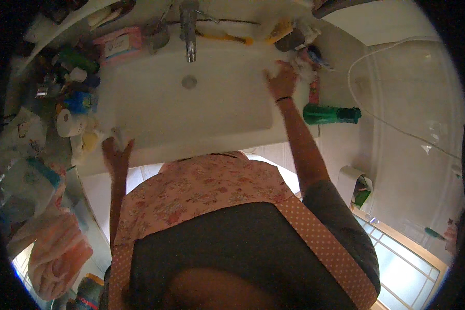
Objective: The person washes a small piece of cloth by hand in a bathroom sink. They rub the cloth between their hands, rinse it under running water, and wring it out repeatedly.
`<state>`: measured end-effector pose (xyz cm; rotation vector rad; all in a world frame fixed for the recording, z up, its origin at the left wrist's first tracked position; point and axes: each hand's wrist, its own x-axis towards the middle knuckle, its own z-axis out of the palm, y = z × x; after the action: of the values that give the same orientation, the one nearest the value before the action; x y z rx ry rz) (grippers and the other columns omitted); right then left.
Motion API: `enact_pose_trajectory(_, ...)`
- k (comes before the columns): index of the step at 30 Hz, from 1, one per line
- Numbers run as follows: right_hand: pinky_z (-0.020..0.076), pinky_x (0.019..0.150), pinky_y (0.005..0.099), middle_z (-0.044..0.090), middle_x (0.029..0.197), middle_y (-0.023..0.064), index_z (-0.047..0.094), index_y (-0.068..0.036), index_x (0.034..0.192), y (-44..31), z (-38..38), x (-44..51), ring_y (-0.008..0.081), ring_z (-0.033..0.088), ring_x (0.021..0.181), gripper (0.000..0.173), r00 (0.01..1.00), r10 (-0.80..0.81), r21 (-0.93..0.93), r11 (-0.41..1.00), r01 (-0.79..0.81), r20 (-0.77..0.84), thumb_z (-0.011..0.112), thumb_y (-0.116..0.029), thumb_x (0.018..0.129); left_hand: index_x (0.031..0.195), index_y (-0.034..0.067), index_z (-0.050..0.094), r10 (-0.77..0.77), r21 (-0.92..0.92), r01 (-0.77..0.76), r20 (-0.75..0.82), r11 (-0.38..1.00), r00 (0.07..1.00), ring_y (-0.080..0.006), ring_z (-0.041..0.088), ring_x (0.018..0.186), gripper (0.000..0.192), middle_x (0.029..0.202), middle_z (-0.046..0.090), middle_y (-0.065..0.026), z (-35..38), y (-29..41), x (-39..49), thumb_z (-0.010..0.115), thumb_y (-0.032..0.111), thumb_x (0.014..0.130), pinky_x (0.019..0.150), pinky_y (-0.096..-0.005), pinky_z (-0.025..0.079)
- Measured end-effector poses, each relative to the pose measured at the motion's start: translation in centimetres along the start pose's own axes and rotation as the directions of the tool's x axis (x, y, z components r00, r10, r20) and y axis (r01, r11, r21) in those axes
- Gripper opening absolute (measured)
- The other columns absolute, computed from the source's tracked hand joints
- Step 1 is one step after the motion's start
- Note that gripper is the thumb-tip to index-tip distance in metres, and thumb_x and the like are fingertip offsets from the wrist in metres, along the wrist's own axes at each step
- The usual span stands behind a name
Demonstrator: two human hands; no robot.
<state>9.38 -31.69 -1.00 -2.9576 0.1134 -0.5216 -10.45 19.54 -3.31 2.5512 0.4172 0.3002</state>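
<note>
A wide white washbasin lies before me, with a chrome faucet at its back and a round drain below the spout. My right hand, a dark band at its wrist, is over the basin's right side with thumb and fingers apart. Just right of its fingers lies a crumpled whitish bundle; blur hides whether they touch. My left hand is at the front left rim, thumb and fingers spread. A pale blur shows between them, and I cannot tell whether it is something held.
A green bottle-like thing lies on the right edge. Along the left ledge stand a toilet paper roll, a blue pack and a pink pack. A yellow-orange brush-like thing lies behind the basin. A pinkish towel hangs lower left.
</note>
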Motion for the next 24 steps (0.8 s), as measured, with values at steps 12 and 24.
enact_pose_trajectory(12, 0.0477, 0.088, 0.0432, 0.061, 0.113, 0.0197, 0.060, 0.001, 0.120, 6.9, 1.2, 2.9, 0.0354, 0.058, 0.106, 0.049, 0.991, -0.034, 0.124, 0.991, 0.050, -0.131, 0.056, -0.039, 0.092, 0.133, 0.010, 0.049, 0.142, 0.300, -0.069, -0.230, 0.951, 0.963, -0.0339, 0.038, 0.122, 0.063, 0.131, 0.040, -0.0152, -4.5, 1.5, -0.6, 0.075, 0.036, 0.081, 0.095, -0.0484, 0.040)
enact_pose_trajectory(24, 0.0499, 0.069, 0.0323, 0.064, 0.098, 0.0088, 0.062, -0.006, 0.106, -16.9, 1.0, -8.4, 0.0195, 0.063, 0.080, 0.032, 0.784, -0.567, 0.742, 0.634, 0.218, 0.254, 0.073, -0.020, 0.079, 0.141, 0.016, 0.040, 0.310, -0.634, 0.773, 0.741, 0.029, 0.596, -0.0271, 0.045, 0.125, 0.061, 0.136, 0.046, -0.0118, 15.0, 13.8, 4.7, 0.064, 0.038, 0.089, 0.097, -0.0492, 0.046)
